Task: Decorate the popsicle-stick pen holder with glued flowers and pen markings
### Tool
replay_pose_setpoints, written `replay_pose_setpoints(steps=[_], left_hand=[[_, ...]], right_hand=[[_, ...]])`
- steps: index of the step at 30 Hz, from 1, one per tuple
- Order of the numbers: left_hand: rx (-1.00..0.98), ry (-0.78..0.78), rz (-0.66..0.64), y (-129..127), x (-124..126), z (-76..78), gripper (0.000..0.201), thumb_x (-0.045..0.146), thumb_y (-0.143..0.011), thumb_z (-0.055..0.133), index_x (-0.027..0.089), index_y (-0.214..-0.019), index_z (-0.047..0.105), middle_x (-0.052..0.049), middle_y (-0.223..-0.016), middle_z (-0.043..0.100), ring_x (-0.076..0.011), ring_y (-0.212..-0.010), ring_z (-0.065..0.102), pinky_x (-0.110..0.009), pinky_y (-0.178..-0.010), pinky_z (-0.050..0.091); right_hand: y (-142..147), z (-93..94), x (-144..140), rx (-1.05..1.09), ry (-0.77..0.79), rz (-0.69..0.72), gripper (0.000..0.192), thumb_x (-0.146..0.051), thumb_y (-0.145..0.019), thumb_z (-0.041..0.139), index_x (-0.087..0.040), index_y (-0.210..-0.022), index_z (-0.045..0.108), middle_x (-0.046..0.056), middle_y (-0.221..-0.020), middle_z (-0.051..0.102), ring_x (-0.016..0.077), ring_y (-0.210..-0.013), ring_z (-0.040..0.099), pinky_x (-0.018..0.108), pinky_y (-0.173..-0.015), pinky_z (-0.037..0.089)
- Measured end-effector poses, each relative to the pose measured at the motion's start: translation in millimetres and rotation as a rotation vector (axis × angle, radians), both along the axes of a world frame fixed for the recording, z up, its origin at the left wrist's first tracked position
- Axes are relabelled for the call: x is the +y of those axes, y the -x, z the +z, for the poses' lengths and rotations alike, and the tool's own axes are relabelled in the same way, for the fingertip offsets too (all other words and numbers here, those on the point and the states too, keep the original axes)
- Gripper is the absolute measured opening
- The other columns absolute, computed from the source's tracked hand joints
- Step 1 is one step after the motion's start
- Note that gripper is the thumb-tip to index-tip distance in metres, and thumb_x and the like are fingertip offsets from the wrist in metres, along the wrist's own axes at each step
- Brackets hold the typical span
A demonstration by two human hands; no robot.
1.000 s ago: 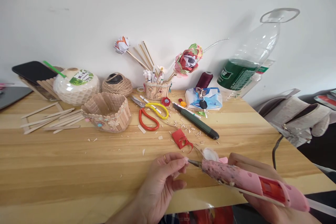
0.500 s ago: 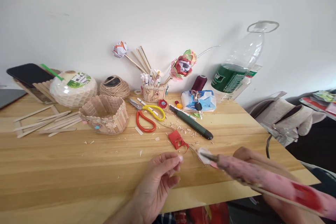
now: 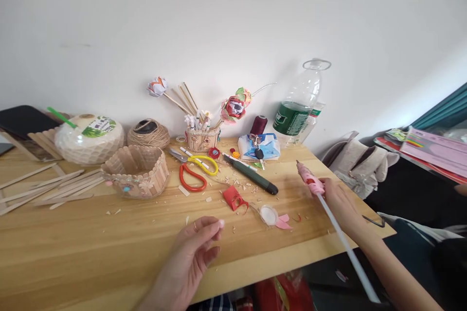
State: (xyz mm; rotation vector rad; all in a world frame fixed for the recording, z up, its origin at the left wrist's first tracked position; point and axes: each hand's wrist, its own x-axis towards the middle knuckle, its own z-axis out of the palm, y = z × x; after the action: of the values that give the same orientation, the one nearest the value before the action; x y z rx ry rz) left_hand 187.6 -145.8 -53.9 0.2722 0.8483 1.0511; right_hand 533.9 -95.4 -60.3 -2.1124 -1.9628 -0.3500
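Note:
My right hand (image 3: 341,201), near the table's right edge, is closed on a pink hot glue gun (image 3: 310,182). Its nozzle points away from me, and a long whitish glue stick (image 3: 348,248) sticks out of its back end. Thumb and forefinger of my left hand (image 3: 199,248) are pinched together over the table's front part; anything between them is too small to make out. Beyond that hand lies a cut red piece (image 3: 230,198) with a round hole. A small clear round disc (image 3: 269,215) and a pink scrap (image 3: 283,222) rest between my two hands.
Red-and-yellow scissors (image 3: 193,177), a dark green cutter (image 3: 251,175) and wood chips lie mid-table. Behind them stand a stick basket (image 3: 136,177), twine (image 3: 149,133), a decorated pen holder (image 3: 200,141), a tissue pack (image 3: 268,148) and a bottle (image 3: 295,116). Craft sticks (image 3: 54,187) lie left.
My right hand has carried the glue gun from close in front of me back toward the table's right side. The view has shifted right; my left hand keeps its pinch.

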Motion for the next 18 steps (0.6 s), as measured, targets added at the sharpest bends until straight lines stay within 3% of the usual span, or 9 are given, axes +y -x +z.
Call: replay_pose_setpoints(steps=[5, 9, 11, 13, 16, 18], left_hand=[[0.146, -0.068, 0.076, 17.8, -3.9, 3.9, 0.024, 0.021, -0.049, 0.086, 0.014, -0.063, 0.068, 0.001, -0.065, 0.062, -0.0075, -0.059, 0.056, -0.011, -0.047, 0.052], [0.201, -0.112, 0.127, 37.8, -8.3, 4.9, 0.023, 0.022, -0.049, 0.085, 0.013, -0.063, 0.069, 0.001, -0.064, 0.062, -0.0077, -0.059, 0.056, -0.012, -0.047, 0.051], [0.224, -0.114, 0.169, 49.6, -10.9, 5.3, 0.025, 0.023, -0.046, 0.086, 0.013, -0.061, 0.069, 0.002, -0.061, 0.061, -0.0069, -0.056, 0.055, -0.012, -0.046, 0.051], [0.236, -0.11, 0.212, 62.0, -13.7, 6.3, 0.027, 0.025, -0.044, 0.087, 0.013, -0.061, 0.069, 0.003, -0.059, 0.06, -0.0061, -0.053, 0.054, -0.012, -0.045, 0.051], [0.252, -0.101, 0.252, 80.7, -18.2, 9.4, 0.029, 0.025, -0.042, 0.088, 0.013, -0.061, 0.07, 0.003, -0.058, 0.06, -0.006, -0.053, 0.054, -0.012, -0.046, 0.052], [0.278, -0.103, 0.289, 92.5, -20.9, 12.3, 0.029, 0.025, -0.041, 0.088, 0.014, -0.06, 0.07, 0.003, -0.061, 0.061, -0.0065, -0.055, 0.055, -0.012, -0.046, 0.052]], right_hand=[[-2.0, -14.9, 11.0, -0.047, 0.001, -0.06, 0.036, -0.023, -0.081, 0.039, 0.0, -0.104, 0.053, 0.028, -0.095, 0.063, 0.0382, -0.091, 0.06, 0.048, -0.076, 0.046], [7.1, 2.8, 7.5, -0.083, -0.051, -0.002, 0.034, -0.02, -0.082, 0.037, -0.002, -0.103, 0.055, 0.028, -0.098, 0.061, 0.0414, -0.096, 0.057, 0.055, -0.082, 0.041], [25.0, 17.5, 5.7, -0.079, -0.091, 0.067, 0.034, -0.019, -0.082, 0.036, -0.006, -0.107, 0.054, 0.024, -0.107, 0.058, 0.0382, -0.104, 0.053, 0.051, -0.086, 0.041], [55.8, 32.1, 5.5, -0.042, -0.098, 0.212, 0.029, -0.021, -0.086, 0.035, -0.014, -0.108, 0.053, 0.015, -0.11, 0.059, 0.028, -0.104, 0.055, 0.04, -0.087, 0.045], [122.1, 49.9, 10.6, 0.094, -0.104, 0.635, 0.024, -0.017, -0.09, 0.034, -0.016, -0.101, 0.055, 0.012, -0.101, 0.062, 0.0241, -0.096, 0.058, 0.038, -0.082, 0.047], [171.7, 58.2, 20.3, 0.098, -0.099, 0.842, 0.029, -0.008, -0.088, 0.034, -0.014, -0.109, 0.054, 0.014, -0.107, 0.06, 0.0241, -0.1, 0.055, 0.04, -0.084, 0.046]])
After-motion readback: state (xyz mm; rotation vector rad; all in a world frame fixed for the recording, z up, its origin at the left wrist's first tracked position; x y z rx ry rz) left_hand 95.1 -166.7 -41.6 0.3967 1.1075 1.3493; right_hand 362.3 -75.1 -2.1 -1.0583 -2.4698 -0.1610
